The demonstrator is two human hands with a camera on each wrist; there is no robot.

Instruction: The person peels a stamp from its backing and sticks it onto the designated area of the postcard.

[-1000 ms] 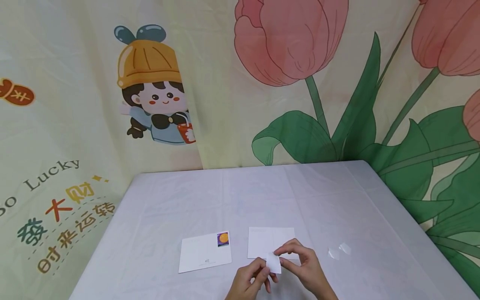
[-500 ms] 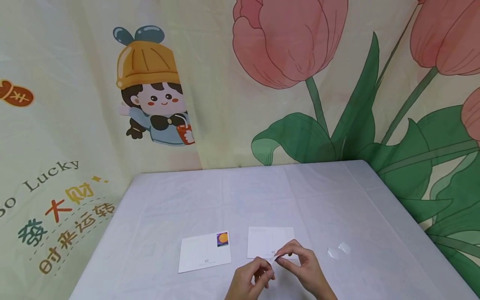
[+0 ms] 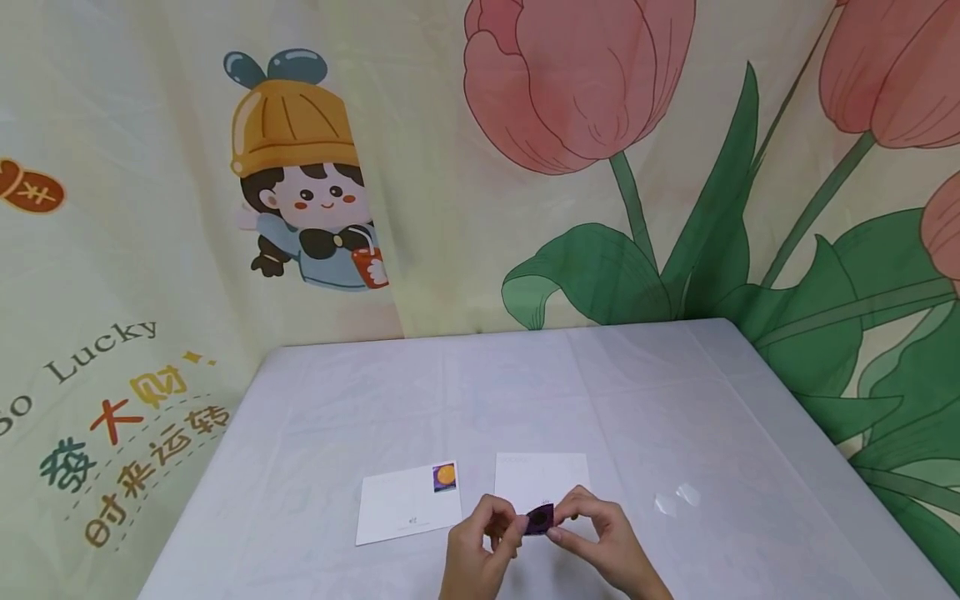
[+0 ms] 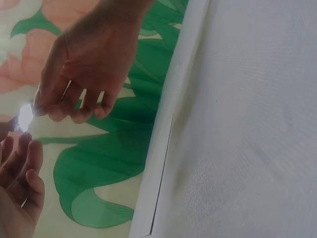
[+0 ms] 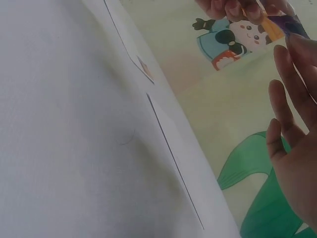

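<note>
Between both hands hangs a small dark purple stamp (image 3: 539, 521) with a round design, its face toward me in the head view. My left hand (image 3: 482, 546) pinches its left edge with thumb and finger. On the other side, the thumb and index finger of my right hand (image 3: 603, 542) pinch the right edge. The right wrist view shows the stamp (image 5: 295, 26) in orange and purple. Behind the hands lies a white postcard (image 3: 528, 479), partly hidden by them. To its left is another white postcard (image 3: 405, 512), bearing an orange-and-purple stamp (image 3: 445, 477) in its top right corner.
Two small translucent scraps (image 3: 664, 504) lie to the right of my right hand. A white cloth covers the table (image 3: 375, 400), whose far edge meets a printed wall hanging (image 3: 442, 167) with tulips and a cartoon figure.
The held stamp has turned from its white back, through edge-on, to its dark printed face. My left hand has shifted slightly left and up; the right hand has stayed nearly in place.
</note>
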